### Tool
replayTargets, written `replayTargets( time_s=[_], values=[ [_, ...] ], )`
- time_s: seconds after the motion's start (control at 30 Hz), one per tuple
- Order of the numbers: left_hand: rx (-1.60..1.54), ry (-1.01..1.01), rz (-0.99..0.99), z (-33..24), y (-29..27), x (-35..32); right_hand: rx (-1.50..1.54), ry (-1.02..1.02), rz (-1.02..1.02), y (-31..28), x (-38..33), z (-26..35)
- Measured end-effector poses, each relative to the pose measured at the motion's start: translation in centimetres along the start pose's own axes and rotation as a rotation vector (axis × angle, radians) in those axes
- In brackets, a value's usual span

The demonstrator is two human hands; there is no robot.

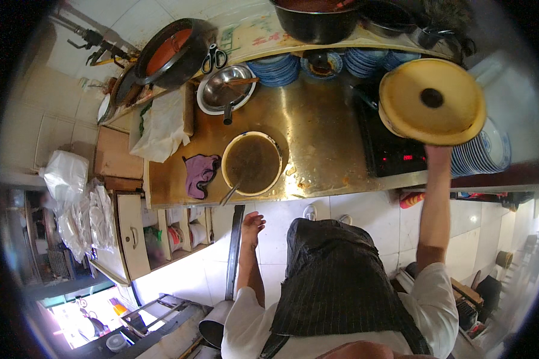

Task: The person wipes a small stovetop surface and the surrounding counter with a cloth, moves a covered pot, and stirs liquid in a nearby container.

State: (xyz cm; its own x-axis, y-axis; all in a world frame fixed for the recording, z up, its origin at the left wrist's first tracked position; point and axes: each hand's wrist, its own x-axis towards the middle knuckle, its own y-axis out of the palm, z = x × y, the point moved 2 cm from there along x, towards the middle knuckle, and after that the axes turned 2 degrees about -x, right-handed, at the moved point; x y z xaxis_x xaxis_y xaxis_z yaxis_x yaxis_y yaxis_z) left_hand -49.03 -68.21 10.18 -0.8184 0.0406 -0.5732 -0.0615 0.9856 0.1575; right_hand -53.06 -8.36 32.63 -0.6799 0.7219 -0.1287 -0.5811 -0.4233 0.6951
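My right arm reaches forward to the near rim of a yellow ceramic pot with a dark-knobbed lid (401,102), at the right end of the counter. The rim hides the fingers of my right hand (438,152), so its grip does not show. My left hand (253,222) hangs just off the counter's front edge, fingers loosely bent and apart, holding nothing. Closest to it is a bowl of dark brown liquid (253,163), with a spoon handle (230,194) leaning over its near rim. Beside that bowl lies a crumpled purple cloth (201,176).
The pot stands over a black cooktop (395,159) with red lit digits. Stacked blue-patterned plates (491,146) flank it. Farther back are blue bowls (274,70), a metal strainer pan (224,90), scissors (214,58) and a large dark pot (317,24) on the shelf.
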Motion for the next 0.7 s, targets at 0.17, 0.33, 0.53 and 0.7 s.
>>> replayTargets(
  time_s=[0.17,0.33,0.53,0.7],
  values=[
    [0.049,-0.012,-0.032,-2.4,-1.0,0.4,0.223,0.217,0.074,1.6,-6.2,-11.5],
    [0.182,-0.092,0.115,-4.4,-0.9,-1.3,0.347,0.438,0.151,0.8,-9.9,-21.8],
    [0.356,-0.113,0.444,-5.1,1.3,-3.9,0.343,0.627,0.289,-5.7,-10.0,-29.4],
    [0.547,-0.042,0.827,-7.2,8.7,-4.6,-0.205,0.385,0.524,-13.4,-9.6,-32.4]
  ],
)
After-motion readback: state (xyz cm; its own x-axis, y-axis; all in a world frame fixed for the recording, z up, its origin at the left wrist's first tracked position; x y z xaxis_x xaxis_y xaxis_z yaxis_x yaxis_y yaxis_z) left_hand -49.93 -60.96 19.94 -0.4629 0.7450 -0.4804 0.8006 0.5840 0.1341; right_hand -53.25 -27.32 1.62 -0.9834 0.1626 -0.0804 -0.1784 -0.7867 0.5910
